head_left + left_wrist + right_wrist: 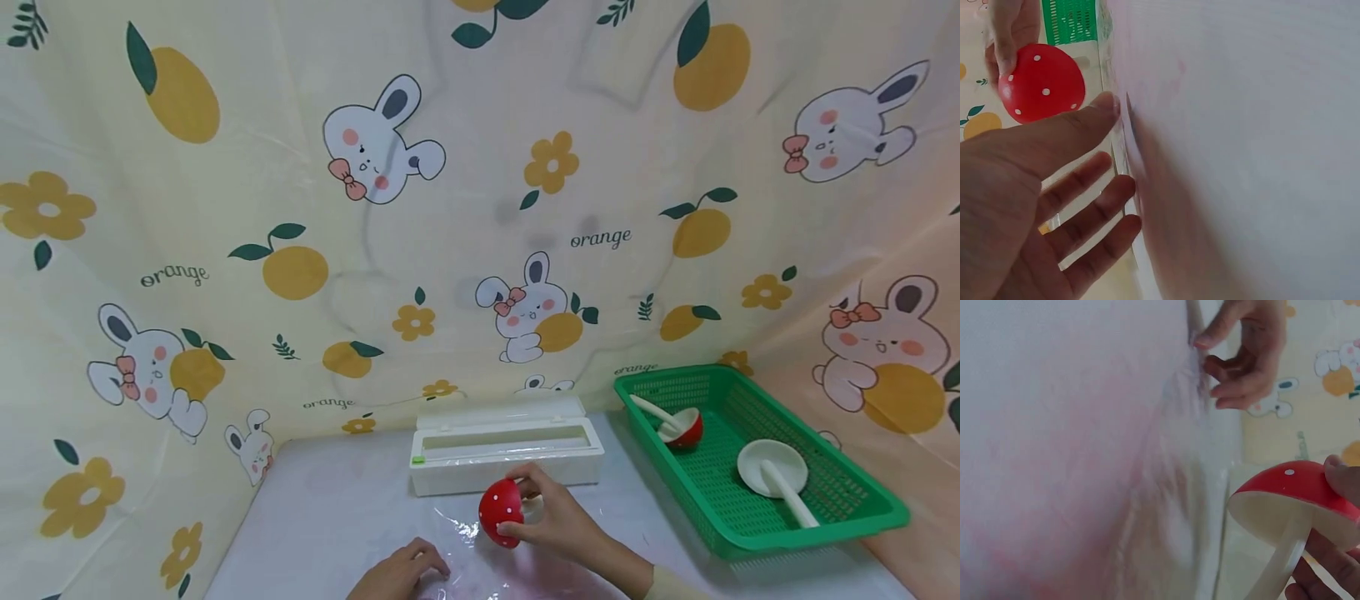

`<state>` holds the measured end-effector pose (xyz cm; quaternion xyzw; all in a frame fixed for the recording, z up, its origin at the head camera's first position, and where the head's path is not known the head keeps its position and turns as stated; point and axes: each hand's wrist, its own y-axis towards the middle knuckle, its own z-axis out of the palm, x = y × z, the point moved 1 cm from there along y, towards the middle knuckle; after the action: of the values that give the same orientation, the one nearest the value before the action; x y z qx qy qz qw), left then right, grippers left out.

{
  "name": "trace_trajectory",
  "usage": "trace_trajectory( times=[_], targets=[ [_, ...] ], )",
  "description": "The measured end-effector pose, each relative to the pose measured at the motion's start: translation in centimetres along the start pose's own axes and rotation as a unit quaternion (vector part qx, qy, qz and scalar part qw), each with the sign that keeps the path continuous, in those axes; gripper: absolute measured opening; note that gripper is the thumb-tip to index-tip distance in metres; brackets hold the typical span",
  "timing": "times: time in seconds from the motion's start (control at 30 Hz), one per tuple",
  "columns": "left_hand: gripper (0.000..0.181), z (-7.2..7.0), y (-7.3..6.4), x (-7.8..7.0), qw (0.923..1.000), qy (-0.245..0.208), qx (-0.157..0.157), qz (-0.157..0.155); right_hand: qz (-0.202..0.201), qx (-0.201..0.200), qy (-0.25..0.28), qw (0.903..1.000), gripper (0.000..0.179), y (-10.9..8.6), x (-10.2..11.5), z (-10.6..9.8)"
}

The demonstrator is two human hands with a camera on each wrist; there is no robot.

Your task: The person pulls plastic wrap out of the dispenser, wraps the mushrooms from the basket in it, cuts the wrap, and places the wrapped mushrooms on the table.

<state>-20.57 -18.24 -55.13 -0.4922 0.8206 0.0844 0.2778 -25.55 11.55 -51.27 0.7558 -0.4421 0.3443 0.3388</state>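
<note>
My right hand grips a mushroom-shaped piece by its red, white-dotted cap, above the table in front of a white box. In the right wrist view the mushroom shows a pale underside and a white stem; thumb and fingers hold the cap's edge. My left hand rests low at the table's front, left of the mushroom. Its fingers are loosely bent and hold nothing visible, the tips at the table surface. Clear plastic film lies crinkled on the table beneath the mushroom and beside the left hand.
The long white box with its lid raised stands at the table's back, apparently a film dispenser. A green basket at right holds two similar mushrooms, one lying pale side up. A printed cloth hangs behind.
</note>
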Motion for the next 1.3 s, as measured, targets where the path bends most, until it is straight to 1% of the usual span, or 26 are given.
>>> trace_trajectory(
  times=[0.13,0.27,0.33,0.47,0.7,0.8,0.87,0.9,0.97,1.07,1.17,1.3],
  targets=[
    [0.021,-0.1,0.0,0.1,0.9998,-0.013,0.011,-0.011,0.007,0.002,-0.002,1.0,0.066,0.0,-0.3,1.0],
    [0.012,-0.4,-0.2,0.3,0.9996,-0.014,0.024,0.0,0.01,0.004,-0.007,0.9999,0.066,-0.1,-0.4,1.7],
    [0.01,-0.5,-0.4,0.5,0.9993,-0.024,0.028,0.003,0.012,0.006,-0.009,0.9999,0.066,-0.1,-0.5,2.0],
    [0.011,-0.6,-0.5,0.7,0.9983,-0.046,0.035,-0.004,0.017,0.003,-0.009,0.9998,0.066,-0.1,-0.6,2.4],
    [0.007,-0.7,-0.2,0.5,0.9991,-0.022,0.033,0.013,0.022,0.003,-0.025,0.9994,0.067,0.1,-0.9,2.8],
    [0.008,-0.6,0.0,0.3,0.9995,-0.003,0.029,0.011,0.03,0.003,-0.029,0.9991,0.067,0.1,-0.9,2.9],
    [0.009,-0.7,0.1,0.1,0.9996,-0.004,0.027,0.002,0.033,0.003,-0.029,0.999,0.068,0.1,-0.9,2.9],
    [0.01,-0.6,0.1,0.1,0.9996,-0.01,0.024,-0.003,0.033,0.003,-0.03,0.999,0.068,0.1,-0.9,2.9],
    [0.01,-0.7,0.1,0.0,0.999,-0.036,0.014,-0.022,0.038,0.006,-0.028,0.9989,0.07,0.1,-0.9,2.8],
    [0.01,-1.1,-0.2,-0.3,0.9963,-0.078,-0.012,-0.035,0.044,0.013,-0.027,0.9986,0.071,0.1,-0.9,2.6],
    [0.009,-1.8,-0.3,-0.9,0.9945,-0.088,-0.045,-0.034,0.05,0.021,-0.019,0.9984,0.068,0.3,-0.9,2.3],
    [0.007,-2.2,-0.2,-1.6,0.9921,-0.099,-0.068,-0.038,0.052,0.026,-0.007,0.9983,0.059,0.3,-0.9,2.0]
  ],
)
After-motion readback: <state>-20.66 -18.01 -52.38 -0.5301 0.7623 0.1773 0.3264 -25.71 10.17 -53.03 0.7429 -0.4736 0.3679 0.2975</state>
